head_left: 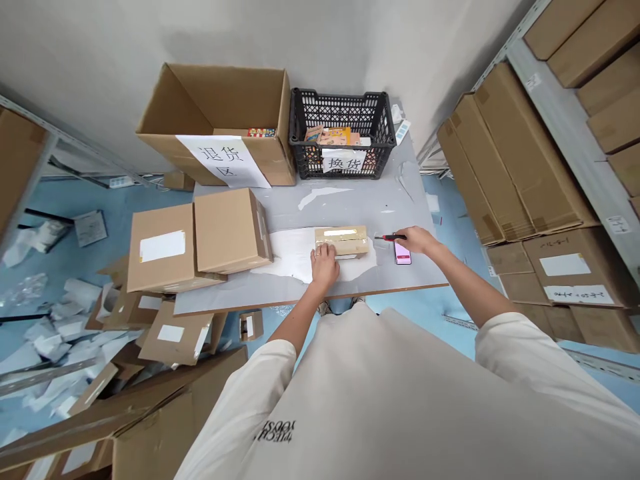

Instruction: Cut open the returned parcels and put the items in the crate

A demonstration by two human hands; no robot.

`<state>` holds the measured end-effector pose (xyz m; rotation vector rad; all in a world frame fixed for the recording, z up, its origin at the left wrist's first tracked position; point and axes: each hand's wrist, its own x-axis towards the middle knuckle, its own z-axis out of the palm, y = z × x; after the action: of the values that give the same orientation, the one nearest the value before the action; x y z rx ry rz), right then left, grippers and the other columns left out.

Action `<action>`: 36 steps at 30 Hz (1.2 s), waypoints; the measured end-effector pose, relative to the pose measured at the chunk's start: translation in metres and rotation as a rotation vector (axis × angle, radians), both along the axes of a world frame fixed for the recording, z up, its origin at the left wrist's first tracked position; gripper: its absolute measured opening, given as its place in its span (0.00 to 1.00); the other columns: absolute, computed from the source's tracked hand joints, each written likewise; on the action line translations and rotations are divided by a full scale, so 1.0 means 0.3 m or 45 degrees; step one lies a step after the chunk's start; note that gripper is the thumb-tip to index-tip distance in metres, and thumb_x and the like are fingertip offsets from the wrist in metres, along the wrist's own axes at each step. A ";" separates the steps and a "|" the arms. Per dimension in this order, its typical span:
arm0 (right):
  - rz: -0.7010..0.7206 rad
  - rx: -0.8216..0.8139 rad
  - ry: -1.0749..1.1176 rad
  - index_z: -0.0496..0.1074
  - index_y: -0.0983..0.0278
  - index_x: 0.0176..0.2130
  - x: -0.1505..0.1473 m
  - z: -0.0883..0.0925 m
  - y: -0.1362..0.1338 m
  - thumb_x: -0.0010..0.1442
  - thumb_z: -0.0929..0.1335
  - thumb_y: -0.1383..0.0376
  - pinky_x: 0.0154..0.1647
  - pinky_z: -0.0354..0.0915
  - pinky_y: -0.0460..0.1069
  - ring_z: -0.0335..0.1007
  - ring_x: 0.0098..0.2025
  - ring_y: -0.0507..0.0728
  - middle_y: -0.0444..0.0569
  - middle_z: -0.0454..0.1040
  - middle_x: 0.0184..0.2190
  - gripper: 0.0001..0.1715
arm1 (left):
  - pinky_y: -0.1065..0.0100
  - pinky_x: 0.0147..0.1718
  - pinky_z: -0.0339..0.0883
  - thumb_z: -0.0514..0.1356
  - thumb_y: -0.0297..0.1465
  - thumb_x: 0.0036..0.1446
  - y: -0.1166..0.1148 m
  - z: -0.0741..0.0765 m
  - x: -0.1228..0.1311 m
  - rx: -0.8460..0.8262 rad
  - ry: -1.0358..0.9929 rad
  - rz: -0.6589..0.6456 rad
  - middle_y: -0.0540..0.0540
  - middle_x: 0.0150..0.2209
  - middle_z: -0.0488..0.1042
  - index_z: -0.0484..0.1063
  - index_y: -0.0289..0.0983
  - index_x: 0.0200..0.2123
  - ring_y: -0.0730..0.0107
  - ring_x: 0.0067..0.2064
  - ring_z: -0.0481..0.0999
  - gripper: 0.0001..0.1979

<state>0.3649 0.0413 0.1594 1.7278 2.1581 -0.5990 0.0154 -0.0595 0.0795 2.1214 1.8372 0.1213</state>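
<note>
On the grey tabletop (365, 208), over a ragged white patch (287, 255), lies a small oblong cardboard box (350, 244), glossy with tape. The left hand (326, 265) covers its near left corner; whether the fingers grip is hard to tell. The right hand (416, 239) is closed around a red-and-black utility knife (393, 237), hiding the handle's end, near a pink-screened phone (403, 253). Beyond, a black plastic lattice crate (300, 160) partly hides its contents.
</note>
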 end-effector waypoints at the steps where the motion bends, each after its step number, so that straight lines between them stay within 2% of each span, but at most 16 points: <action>1: -0.048 -0.004 0.046 0.85 0.53 0.55 0.013 -0.006 -0.013 0.74 0.66 0.53 0.37 0.62 0.50 0.78 0.43 0.62 0.51 0.85 0.40 0.21 | 0.43 0.77 0.53 0.59 0.31 0.70 0.027 0.006 0.021 -0.010 -0.004 -0.053 0.30 0.74 0.67 0.63 0.37 0.75 0.42 0.76 0.64 0.32; 4: -0.156 -0.030 0.195 0.86 0.55 0.54 0.029 -0.028 -0.049 0.73 0.67 0.53 0.35 0.60 0.50 0.76 0.38 0.60 0.49 0.84 0.35 0.21 | 0.46 0.75 0.56 0.64 0.35 0.69 0.118 0.013 0.079 -0.077 0.013 -0.219 0.31 0.72 0.68 0.62 0.39 0.75 0.42 0.74 0.67 0.34; 7: -0.233 -0.020 0.381 0.85 0.58 0.50 0.029 -0.056 -0.072 0.72 0.67 0.53 0.35 0.61 0.49 0.74 0.35 0.59 0.48 0.82 0.33 0.19 | 0.46 0.74 0.56 0.69 0.37 0.66 0.193 0.011 0.113 -0.157 0.089 -0.264 0.31 0.69 0.70 0.65 0.38 0.71 0.41 0.71 0.70 0.34; 10: -0.313 -0.003 0.545 0.84 0.59 0.48 0.028 -0.086 -0.074 0.70 0.69 0.52 0.36 0.62 0.49 0.73 0.34 0.58 0.46 0.81 0.31 0.19 | 0.47 0.77 0.49 0.70 0.35 0.66 0.230 0.004 0.118 -0.187 0.126 -0.286 0.32 0.66 0.72 0.68 0.37 0.68 0.43 0.69 0.73 0.30; 14: -0.317 -0.040 0.659 0.84 0.59 0.49 0.027 -0.129 -0.039 0.70 0.70 0.49 0.36 0.62 0.48 0.71 0.32 0.57 0.44 0.80 0.29 0.20 | 0.45 0.80 0.42 0.70 0.32 0.66 0.233 -0.006 0.114 -0.176 0.161 -0.293 0.33 0.65 0.72 0.68 0.37 0.68 0.45 0.66 0.77 0.30; 22: -0.025 -0.143 0.556 0.87 0.56 0.49 0.005 -0.208 0.122 0.66 0.74 0.46 0.37 0.60 0.49 0.73 0.36 0.58 0.47 0.83 0.33 0.21 | 0.43 0.81 0.45 0.67 0.32 0.67 0.197 -0.013 0.113 -0.089 0.199 -0.288 0.34 0.63 0.73 0.69 0.38 0.68 0.47 0.59 0.81 0.29; 26: -0.001 -0.197 0.534 0.86 0.56 0.47 -0.014 -0.242 0.169 0.66 0.74 0.47 0.37 0.60 0.50 0.73 0.36 0.59 0.47 0.82 0.34 0.19 | 0.43 0.81 0.45 0.67 0.32 0.67 0.194 -0.013 0.104 -0.083 0.189 -0.285 0.35 0.63 0.73 0.69 0.39 0.69 0.48 0.58 0.82 0.29; 29: -0.069 -0.333 0.622 0.84 0.58 0.45 -0.015 -0.266 0.147 0.67 0.72 0.46 0.36 0.61 0.49 0.73 0.34 0.58 0.46 0.81 0.32 0.20 | 0.44 0.81 0.44 0.67 0.33 0.67 0.200 -0.015 0.099 -0.095 0.186 -0.284 0.35 0.63 0.73 0.69 0.38 0.70 0.48 0.59 0.81 0.30; 32: -0.175 -0.505 0.783 0.82 0.59 0.43 0.002 -0.280 0.088 0.68 0.71 0.43 0.35 0.63 0.49 0.72 0.33 0.57 0.44 0.79 0.29 0.24 | 0.43 0.81 0.44 0.67 0.34 0.67 0.205 -0.016 0.097 -0.108 0.177 -0.280 0.34 0.64 0.72 0.69 0.39 0.70 0.48 0.58 0.81 0.30; 36: -0.308 -0.608 0.913 0.82 0.59 0.41 0.029 -0.270 0.013 0.64 0.75 0.39 0.36 0.66 0.50 0.72 0.32 0.57 0.45 0.80 0.29 0.27 | 0.43 0.81 0.45 0.68 0.33 0.66 0.206 -0.017 0.100 -0.119 0.171 -0.280 0.34 0.64 0.73 0.70 0.40 0.70 0.48 0.58 0.81 0.30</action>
<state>0.3736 0.0452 0.0785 1.6514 1.9382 -1.8599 0.0454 0.0023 0.0744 2.2957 1.6290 -0.1595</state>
